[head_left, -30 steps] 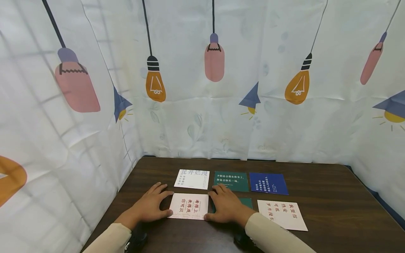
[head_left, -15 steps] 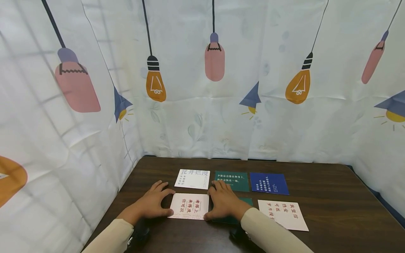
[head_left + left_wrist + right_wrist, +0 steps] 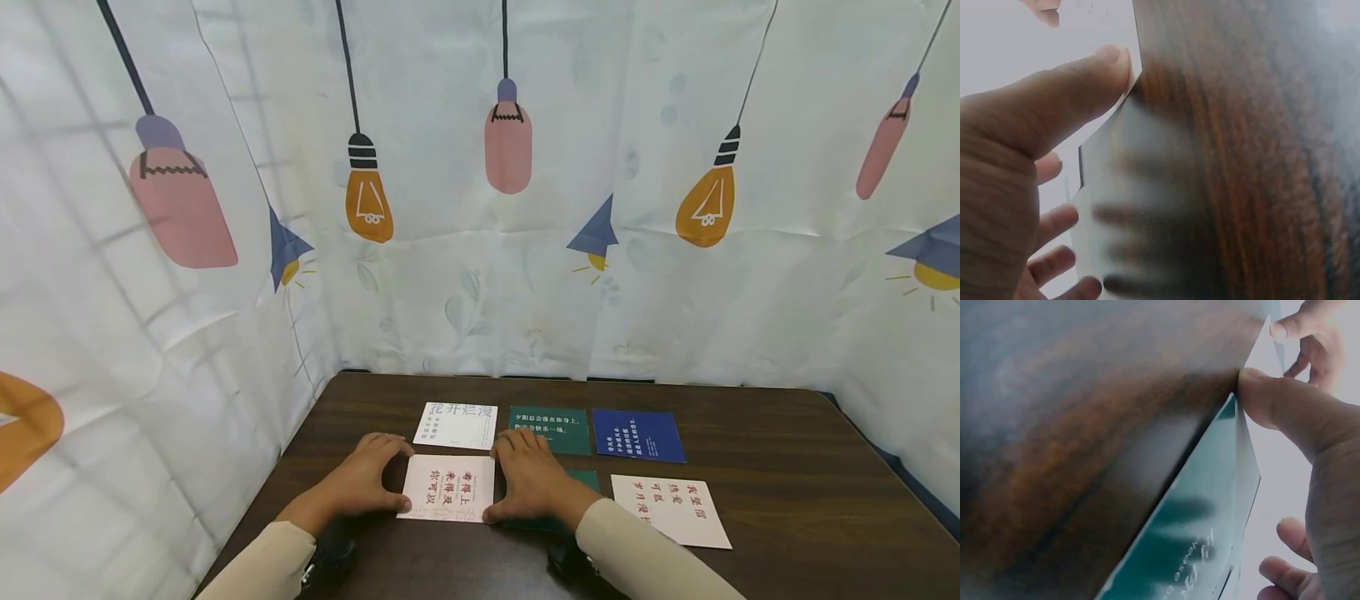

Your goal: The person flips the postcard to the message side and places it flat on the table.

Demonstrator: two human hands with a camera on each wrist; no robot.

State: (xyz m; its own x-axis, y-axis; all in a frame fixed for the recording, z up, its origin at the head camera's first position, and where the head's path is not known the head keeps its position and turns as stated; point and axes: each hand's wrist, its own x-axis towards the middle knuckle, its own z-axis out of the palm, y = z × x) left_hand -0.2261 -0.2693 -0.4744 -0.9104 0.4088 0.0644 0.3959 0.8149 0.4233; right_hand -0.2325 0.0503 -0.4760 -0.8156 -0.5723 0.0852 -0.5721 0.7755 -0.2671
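Observation:
A white card with red Chinese writing (image 3: 448, 490) lies between my two hands in the head view. My left hand (image 3: 360, 483) holds its left edge, the thumb at the near corner and the fingers at the far one. At the opposite edge my right hand (image 3: 534, 482) holds it the same way. In the left wrist view the left thumb (image 3: 1085, 84) presses on the card's corner. The right wrist view shows the right thumb (image 3: 1263, 394) at the card's edge, beside a green card (image 3: 1191, 519). That green card is mostly hidden under my right hand in the head view.
Behind my hands lie a white card with grey writing (image 3: 454, 425), another green card (image 3: 562, 429) and a blue card (image 3: 637, 435). A white card with red writing (image 3: 675, 510) lies to the right. The dark wooden table (image 3: 795, 475) meets a patterned white curtain (image 3: 465, 308).
The fingers of my left hand have bent inward a little at the card's far corner. The card and my right hand have barely shifted.

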